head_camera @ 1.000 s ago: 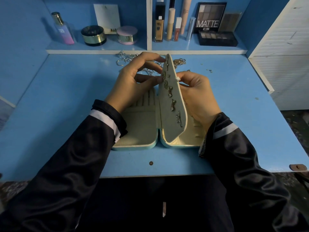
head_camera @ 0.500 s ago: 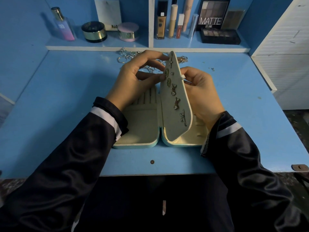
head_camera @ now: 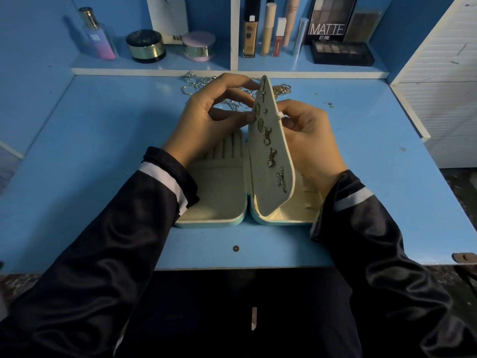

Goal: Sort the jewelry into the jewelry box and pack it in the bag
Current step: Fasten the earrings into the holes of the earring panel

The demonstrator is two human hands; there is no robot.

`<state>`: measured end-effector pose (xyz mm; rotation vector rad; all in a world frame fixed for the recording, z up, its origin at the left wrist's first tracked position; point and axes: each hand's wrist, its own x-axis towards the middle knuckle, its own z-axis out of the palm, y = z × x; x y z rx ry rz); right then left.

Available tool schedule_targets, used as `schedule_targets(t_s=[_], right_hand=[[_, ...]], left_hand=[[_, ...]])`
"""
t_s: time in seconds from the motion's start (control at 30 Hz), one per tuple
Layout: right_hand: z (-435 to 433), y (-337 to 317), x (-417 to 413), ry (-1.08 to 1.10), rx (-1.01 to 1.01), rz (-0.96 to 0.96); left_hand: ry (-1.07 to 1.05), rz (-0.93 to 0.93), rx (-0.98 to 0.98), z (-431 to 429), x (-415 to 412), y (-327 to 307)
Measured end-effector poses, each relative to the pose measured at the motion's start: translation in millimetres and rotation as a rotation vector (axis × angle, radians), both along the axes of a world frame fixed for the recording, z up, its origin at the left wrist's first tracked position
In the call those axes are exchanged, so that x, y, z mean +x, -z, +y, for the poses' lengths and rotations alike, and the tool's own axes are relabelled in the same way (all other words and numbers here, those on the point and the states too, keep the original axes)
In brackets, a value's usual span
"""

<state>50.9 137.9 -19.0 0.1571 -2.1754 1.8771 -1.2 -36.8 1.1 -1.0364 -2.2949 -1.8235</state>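
Jewelry box (head_camera: 216, 195) lies opened flat at mid-counter, nearer the front edge, two cream-lined halves side by side, teal shell showing along the near rim. From the hinge line an earring panel (head_camera: 268, 182) stands upright, tapering away toward the back edge. A row of small sparkly earrings (head_camera: 271, 157) is pinned down its left face.

Left hand (head_camera: 206, 120) is curled against that face: forefinger at the panel's top, thumb tip on an upper earring. Right hand (head_camera: 309, 140) is curled behind the panel, thumb and forefinger closed at a white tab (head_camera: 280, 115) on its right edge. Both hands hold the panel from opposite sides. Dark sleeves with a white band cover both wrists.

Loose silver chains (head_camera: 197, 83) lie heaped at the back edge of the blue counter (head_camera: 103, 156), a gold chain (head_camera: 282, 88) just right of the panel's tip.

On the shelf (head_camera: 154, 71) behind: a perfume bottle (head_camera: 96, 37), two round jars (head_camera: 145, 46), upright tubes (head_camera: 268, 29), a palette (head_camera: 340, 56).
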Motion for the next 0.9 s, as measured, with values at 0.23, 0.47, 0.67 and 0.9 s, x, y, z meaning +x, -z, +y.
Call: schedule_targets(t_s=[0.23,0.47,0.67,0.9], right_hand=[[-0.3,0.3,-1.8,-0.028,-0.030,-0.015],[-0.7,-1.1,-1.9,-0.014,0.000,0.036],[-0.7,-1.5,-1.1,-0.008,-0.001,0.050],[0.0,-0.5,-3.1,-0.018,0.007,0.047]], left_hand=[[-0.023,-0.014,-0.007,-1.7,1.1,-2.3],[-0.011,-0.001,-0.018,-1.9,0.3,-1.6],[-0.003,0.012,-0.019,-3.2,-1.2,-1.0],[-0.004,0.007,-0.013,-3.8,-0.9,-1.1]])
